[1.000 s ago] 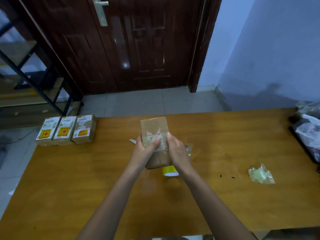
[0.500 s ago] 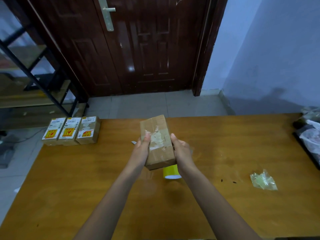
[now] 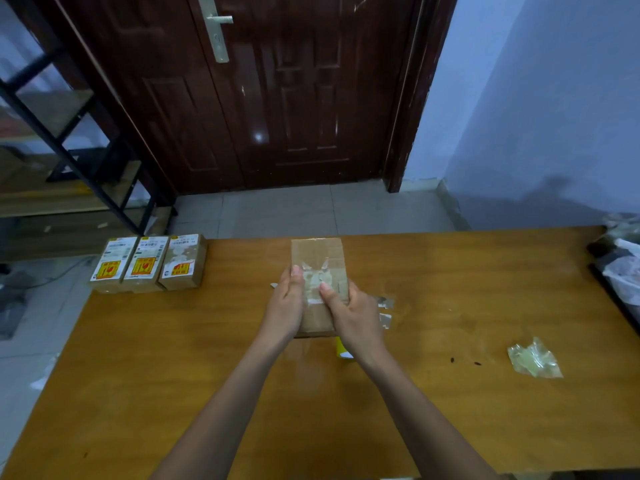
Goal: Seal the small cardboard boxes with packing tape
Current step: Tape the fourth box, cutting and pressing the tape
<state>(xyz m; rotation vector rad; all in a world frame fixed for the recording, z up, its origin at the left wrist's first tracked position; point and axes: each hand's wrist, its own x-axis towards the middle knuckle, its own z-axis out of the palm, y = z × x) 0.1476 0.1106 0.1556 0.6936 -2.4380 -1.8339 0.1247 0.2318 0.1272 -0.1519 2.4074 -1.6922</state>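
Note:
A small brown cardboard box (image 3: 318, 258) with clear tape on its top is held over the middle of the wooden table (image 3: 138, 375). My left hand (image 3: 285, 303) grips its left side, thumb on the taped face. My right hand (image 3: 349, 313) grips the right side, its thumb pressing the tape. A yellow roll of tape (image 3: 341, 348) lies under the box, mostly hidden by my right wrist. Three labelled boxes (image 3: 149, 263) stand in a row at the table's far left corner.
A crumpled wad of clear tape (image 3: 533, 358) lies on the right of the table. Loose tape scraps (image 3: 386, 310) lie just right of my right hand. Plastic bags (image 3: 623, 265) sit at the right edge. A dark door (image 3: 294, 98) and a black metal rack (image 3: 69, 133) stand beyond.
The box has turned from tilted to nearly square with the table. My right thumb has moved from the box's side onto the taped top face.

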